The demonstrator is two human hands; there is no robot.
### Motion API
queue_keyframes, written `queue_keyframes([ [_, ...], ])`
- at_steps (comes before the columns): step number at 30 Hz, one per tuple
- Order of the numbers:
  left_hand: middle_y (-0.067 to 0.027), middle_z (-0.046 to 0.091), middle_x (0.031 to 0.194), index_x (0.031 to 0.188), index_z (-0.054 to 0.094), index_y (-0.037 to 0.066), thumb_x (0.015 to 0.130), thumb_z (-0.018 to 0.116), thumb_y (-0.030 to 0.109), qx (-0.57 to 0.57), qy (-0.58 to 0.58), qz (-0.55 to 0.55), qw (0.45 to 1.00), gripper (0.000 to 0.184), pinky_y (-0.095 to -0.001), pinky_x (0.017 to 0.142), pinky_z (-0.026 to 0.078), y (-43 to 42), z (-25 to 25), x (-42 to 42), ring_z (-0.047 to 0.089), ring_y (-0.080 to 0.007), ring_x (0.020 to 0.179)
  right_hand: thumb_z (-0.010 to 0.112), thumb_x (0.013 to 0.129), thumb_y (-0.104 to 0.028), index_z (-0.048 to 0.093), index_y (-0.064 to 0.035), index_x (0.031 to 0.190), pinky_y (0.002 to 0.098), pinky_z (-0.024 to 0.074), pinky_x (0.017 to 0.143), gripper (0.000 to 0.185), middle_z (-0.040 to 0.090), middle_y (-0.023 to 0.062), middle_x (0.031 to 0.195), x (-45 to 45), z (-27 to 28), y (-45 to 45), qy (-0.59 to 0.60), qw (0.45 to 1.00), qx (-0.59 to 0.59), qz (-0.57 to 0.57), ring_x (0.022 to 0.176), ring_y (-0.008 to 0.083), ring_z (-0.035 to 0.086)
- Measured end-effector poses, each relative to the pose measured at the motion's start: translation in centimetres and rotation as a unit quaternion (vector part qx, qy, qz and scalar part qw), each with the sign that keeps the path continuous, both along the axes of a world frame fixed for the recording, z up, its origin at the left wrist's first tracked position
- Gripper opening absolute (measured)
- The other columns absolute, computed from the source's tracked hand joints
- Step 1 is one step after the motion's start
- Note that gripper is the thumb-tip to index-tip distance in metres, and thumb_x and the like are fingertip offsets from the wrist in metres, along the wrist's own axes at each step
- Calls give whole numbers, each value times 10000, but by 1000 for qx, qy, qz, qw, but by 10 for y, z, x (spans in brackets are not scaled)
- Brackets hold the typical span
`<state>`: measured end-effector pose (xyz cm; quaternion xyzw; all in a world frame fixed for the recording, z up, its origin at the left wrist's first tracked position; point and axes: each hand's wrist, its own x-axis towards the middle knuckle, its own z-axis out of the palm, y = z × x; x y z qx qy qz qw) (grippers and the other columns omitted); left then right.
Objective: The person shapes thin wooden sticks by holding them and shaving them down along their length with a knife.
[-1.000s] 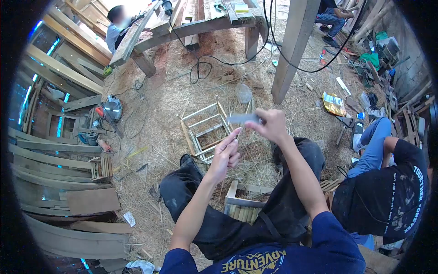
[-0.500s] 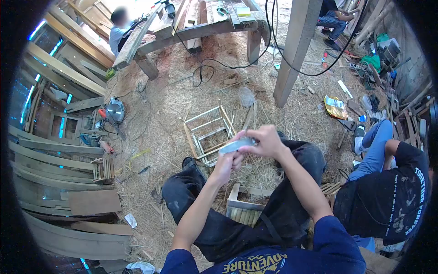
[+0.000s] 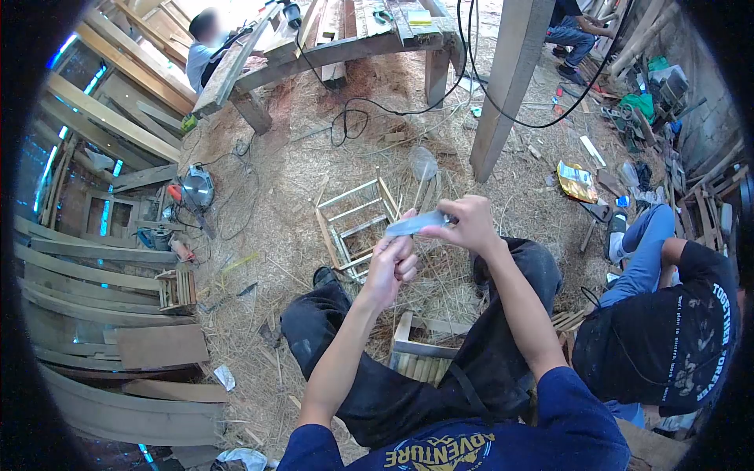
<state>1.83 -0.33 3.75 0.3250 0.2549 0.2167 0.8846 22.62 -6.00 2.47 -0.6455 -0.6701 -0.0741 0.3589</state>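
Both my hands are raised above my lap around a pale, shiny, elongated flat piece [image 3: 414, 224]; its exact kind is unclear. My right hand [image 3: 470, 224] is closed, gripping the right end of the piece between thumb and fingers. Curled fingers of my left hand [image 3: 393, 265] meet the other end, with one fingertip showing just behind it. Beyond the hands, a small slatted wooden frame [image 3: 357, 206] lies on the floor. Between my legs sits another wooden piece [image 3: 404, 345] with bamboo-like slats, partly covered by my trousers.
A circular saw [image 3: 196, 188] rests on the littered floor to the left, near stacked boards [image 3: 102, 275]. A wooden post [image 3: 510, 94] and a workbench [image 3: 338, 53] stand ahead. One person [image 3: 660, 337] sits close on my right; others are farther off. A black cable [image 3: 542, 125] hangs near the post.
My right hand has moved slightly up and right, and the pale piece is now more exposed. My left hand has turned and shifted a little, its fingers curled below the piece.
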Motion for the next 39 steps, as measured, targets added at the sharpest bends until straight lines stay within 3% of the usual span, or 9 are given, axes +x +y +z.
queue_keyframes([
  [3,70,251,671,1518,377,136,1055,422,167,35,-9,-34,999,466,-212,444,214,1,0,-11,232,-38,500,749,742,-623,683,-101,714,368,450,490,526,592,86,548,20,-2,6,144,981,-9,-128,481,236,598],
  [6,72,259,673,1523,368,128,1054,430,163,46,-7,-20,999,474,-206,453,228,1,-7,-12,244,-36,506,735,758,-626,689,-100,721,362,440,481,529,583,90,538,22,4,1,75,987,-19,-142,470,219,593],
  [10,69,333,688,1525,367,132,1044,461,156,69,35,-22,997,491,-202,461,234,6,-15,-12,266,-32,525,788,723,-558,705,-79,808,373,453,534,494,594,77,569,-15,-4,-8,20,997,-50,54,517,252,589],
  [13,66,384,706,1517,383,134,1033,492,169,72,48,-14,996,498,-200,469,240,-1,-16,-8,281,-29,544,764,725,-612,689,-99,775,388,447,504,521,576,105,544,-24,-21,6,43,995,1,87,491,288,587],
  [22,65,392,717,1502,415,150,1027,531,201,38,-8,-16,999,491,-198,482,243,3,-31,-4,278,-31,557,785,711,-587,699,-88,799,392,458,531,514,601,101,568,-15,-9,7,58,994,-7,95,524,275,611],
  [28,58,381,705,1469,470,150,1028,539,213,58,-2,-27,998,450,-195,471,242,0,-21,-9,268,-33,548,764,742,-590,678,-87,785,379,461,503,512,586,94,547,8,-6,3,181,982,-21,-56,504,271,618],
  [29,57,383,705,1463,478,149,1028,540,211,59,7,-34,998,444,-196,469,242,-3,-20,-10,267,-33,545,755,753,-597,650,-88,752,374,458,487,519,574,92,535,14,-6,2,134,986,-40,-87,485,274,608],
  [36,61,388,696,1436,503,128,1028,520,164,56,44,-5,997,410,-198,456,233,-9,-35,-4,283,-31,525,761,736,-606,666,-119,740,375,464,510,496,565,78,533,-28,-11,-8,38,995,-11,87,493,250,603],
  [39,67,375,690,1456,479,132,1030,516,167,25,31,-17,999,429,-199,452,230,-7,-31,-3,269,-28,512,810,702,-541,674,-82,754,380,438,512,481,530,73,530,-16,-4,-4,84,995,-5,46,504,264,577],
])
